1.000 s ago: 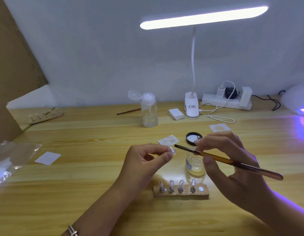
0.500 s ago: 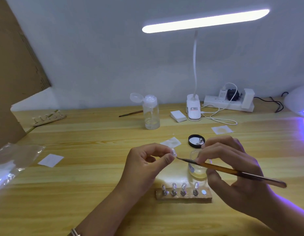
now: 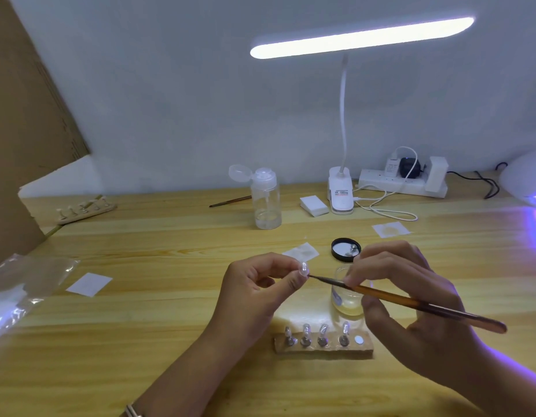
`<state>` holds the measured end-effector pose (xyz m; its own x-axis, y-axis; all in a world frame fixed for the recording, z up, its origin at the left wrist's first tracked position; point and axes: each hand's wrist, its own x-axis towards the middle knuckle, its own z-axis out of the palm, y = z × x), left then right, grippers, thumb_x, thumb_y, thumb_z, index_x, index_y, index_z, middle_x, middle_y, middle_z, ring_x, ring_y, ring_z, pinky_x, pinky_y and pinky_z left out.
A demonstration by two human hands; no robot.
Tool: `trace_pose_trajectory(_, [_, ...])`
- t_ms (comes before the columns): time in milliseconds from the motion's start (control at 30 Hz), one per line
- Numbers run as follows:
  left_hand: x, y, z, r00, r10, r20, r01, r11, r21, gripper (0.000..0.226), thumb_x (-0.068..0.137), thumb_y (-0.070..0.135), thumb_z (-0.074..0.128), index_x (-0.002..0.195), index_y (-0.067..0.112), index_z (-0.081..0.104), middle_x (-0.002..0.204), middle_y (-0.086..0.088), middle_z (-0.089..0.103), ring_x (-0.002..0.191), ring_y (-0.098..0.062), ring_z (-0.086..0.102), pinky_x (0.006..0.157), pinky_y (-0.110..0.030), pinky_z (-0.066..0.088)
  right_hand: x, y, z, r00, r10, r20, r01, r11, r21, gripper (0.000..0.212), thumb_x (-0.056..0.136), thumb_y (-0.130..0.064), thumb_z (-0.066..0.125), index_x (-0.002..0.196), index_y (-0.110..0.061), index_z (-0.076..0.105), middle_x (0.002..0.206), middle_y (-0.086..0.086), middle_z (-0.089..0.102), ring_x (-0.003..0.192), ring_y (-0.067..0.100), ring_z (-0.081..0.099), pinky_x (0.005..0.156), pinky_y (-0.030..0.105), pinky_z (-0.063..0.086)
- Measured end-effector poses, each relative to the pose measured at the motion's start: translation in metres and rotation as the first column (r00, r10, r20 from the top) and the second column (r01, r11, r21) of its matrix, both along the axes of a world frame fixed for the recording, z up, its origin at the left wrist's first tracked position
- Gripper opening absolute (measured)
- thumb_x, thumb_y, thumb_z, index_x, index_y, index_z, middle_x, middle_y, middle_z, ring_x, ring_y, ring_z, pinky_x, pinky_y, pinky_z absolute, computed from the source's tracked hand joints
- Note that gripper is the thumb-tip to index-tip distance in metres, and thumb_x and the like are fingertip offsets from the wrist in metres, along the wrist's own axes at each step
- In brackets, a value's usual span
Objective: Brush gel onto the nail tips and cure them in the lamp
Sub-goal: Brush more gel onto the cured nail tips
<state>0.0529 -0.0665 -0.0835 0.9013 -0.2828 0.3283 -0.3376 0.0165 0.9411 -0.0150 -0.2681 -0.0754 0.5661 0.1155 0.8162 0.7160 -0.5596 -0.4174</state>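
Note:
My left hand (image 3: 257, 291) pinches a clear nail tip (image 3: 303, 268) between thumb and forefinger above the table. My right hand (image 3: 411, 296) grips a thin amber brush (image 3: 411, 302), and its dark bristle end touches the lower edge of the nail tip. Behind the brush stands an open glass gel jar (image 3: 346, 299), partly hidden by my right fingers. Its black lid (image 3: 345, 249) lies just beyond. A wooden holder block (image 3: 324, 346) in front carries several nail tips on stands and one bare magnet spot. The curing lamp (image 3: 528, 179), glowing violet, sits at the far right edge.
A pump bottle (image 3: 266, 200) with its cap flipped open, a spare brush (image 3: 230, 201), a white sponge block (image 3: 313, 205), a desk lamp base (image 3: 340, 192) and a power strip (image 3: 402, 182) line the back. A second holder (image 3: 85, 208) sits far left. Paper squares and a plastic bag (image 3: 23, 290) lie around.
The brush tip has slid down and in from above the nail tip until it touches its edge. My left hand has held the tip nearly still.

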Motion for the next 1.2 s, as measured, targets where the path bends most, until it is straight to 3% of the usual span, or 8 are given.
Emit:
trace_pose_trajectory(167, [-0.0009, 0.0, -0.0002, 1.0, -0.013, -0.004, 0.013, 1.0, -0.002, 0.02, 0.07, 0.043, 0.081, 0.08, 0.026, 0.078, 0.082, -0.004, 0.076, 0.077, -0.017, 0.065, 0.075, -0.04, 0.045, 0.002, 0.0033, -0.0006, 0.997, -0.07, -0.026, 0.069, 0.998, -0.008, 0.016, 0.081, -0.02, 0.057, 0.091, -0.016, 0.069, 0.097, -0.017, 0.062, 0.106, 0.017, 0.06, 0.087, 0.048, 0.046])
trace_pose_trajectory(333, [0.0, 0.0004, 0.0003, 1.0, -0.011, 0.009, 0.011, 1.0, 0.003, 0.02, 0.07, 0.043, 0.08, 0.08, 0.026, 0.078, 0.082, -0.005, 0.076, 0.079, -0.017, 0.067, 0.075, -0.039, 0.046, -0.0018, 0.0032, -0.0009, 0.999, 0.004, -0.033, -0.004, 1.0, -0.021, 0.016, 0.079, -0.018, 0.057, 0.089, -0.015, 0.07, 0.093, -0.011, 0.065, 0.103, 0.021, 0.061, 0.083, 0.05, 0.047])
trace_pose_trajectory(500, [0.0014, 0.0015, -0.0002, 1.0, 0.007, 0.027, -0.008, 0.999, 0.04, 0.009, 0.072, 0.038, 0.08, 0.078, 0.032, 0.078, 0.075, 0.007, 0.073, 0.063, -0.001, 0.056, 0.061, -0.02, 0.04, -0.0007, 0.0034, 0.0017, 0.999, -0.043, -0.014, 0.043, 0.999, 0.018, 0.015, 0.081, -0.019, 0.056, 0.09, -0.016, 0.068, 0.095, -0.014, 0.063, 0.105, 0.021, 0.061, 0.086, 0.05, 0.046])
trace_pose_trajectory(733, [0.0005, 0.0027, 0.0015, 0.999, 0.018, 0.04, -0.02, 0.998, 0.058, 0.009, 0.078, 0.023, 0.079, 0.075, 0.03, 0.077, 0.075, 0.009, 0.072, 0.058, 0.005, 0.053, 0.056, -0.013, 0.036, -0.0015, 0.0006, 0.0001, 0.999, 0.032, -0.044, -0.034, 0.998, -0.044, 0.016, 0.078, -0.017, 0.056, 0.088, -0.016, 0.068, 0.09, -0.006, 0.067, 0.103, 0.023, 0.061, 0.082, 0.051, 0.047])
trace_pose_trajectory(833, [-0.0003, 0.0027, 0.0024, 0.999, 0.02, 0.045, -0.023, 0.996, 0.083, 0.014, 0.081, 0.017, 0.079, 0.075, 0.029, 0.077, 0.075, 0.009, 0.072, 0.056, 0.006, 0.052, 0.054, -0.011, 0.035, -0.0008, 0.0015, 0.0012, 1.0, -0.007, -0.015, 0.006, 0.999, -0.031, 0.015, 0.08, -0.017, 0.056, 0.089, -0.015, 0.068, 0.09, -0.008, 0.067, 0.103, 0.022, 0.061, 0.082, 0.051, 0.047])
trace_pose_trajectory(933, [-0.0011, 0.0025, 0.0021, 0.997, 0.013, 0.074, -0.022, 0.992, 0.124, 0.008, 0.081, 0.02, 0.076, 0.078, 0.027, 0.076, 0.081, 0.006, 0.073, 0.072, -0.002, 0.062, 0.061, -0.021, 0.041, 0.0018, 0.0036, 0.0012, 0.997, -0.081, -0.014, 0.08, 0.995, -0.067, 0.017, 0.084, -0.02, 0.055, 0.092, -0.015, 0.07, 0.094, -0.012, 0.067, 0.107, 0.015, 0.06, 0.086, 0.046, 0.046])
trace_pose_trajectory(1067, [-0.0015, 0.0017, -0.0001, 0.996, 0.025, 0.082, -0.038, 0.986, 0.164, 0.004, 0.079, 0.027, 0.071, 0.079, 0.028, 0.075, 0.083, 0.005, 0.072, 0.081, -0.022, 0.063, 0.065, -0.036, 0.043, 0.0019, 0.0014, 0.0004, 0.998, -0.048, -0.049, 0.04, 0.99, -0.138, 0.017, 0.084, -0.021, 0.055, 0.093, -0.017, 0.07, 0.095, -0.013, 0.068, 0.108, 0.013, 0.06, 0.089, 0.039, 0.044])
trace_pose_trajectory(1200, [-0.0006, 0.0023, -0.0016, 0.994, 0.029, 0.109, -0.052, 0.975, 0.216, 0.006, 0.08, 0.028, 0.068, 0.079, 0.031, 0.073, 0.082, 0.009, 0.071, 0.08, -0.018, 0.062, 0.064, -0.028, 0.042, -0.0003, -0.0018, 0.0012, 0.999, 0.013, -0.04, -0.018, 0.992, -0.128, 0.014, 0.08, -0.017, 0.055, 0.087, -0.016, 0.068, 0.089, -0.01, 0.067, 0.103, 0.014, 0.059, 0.086, 0.039, 0.044])
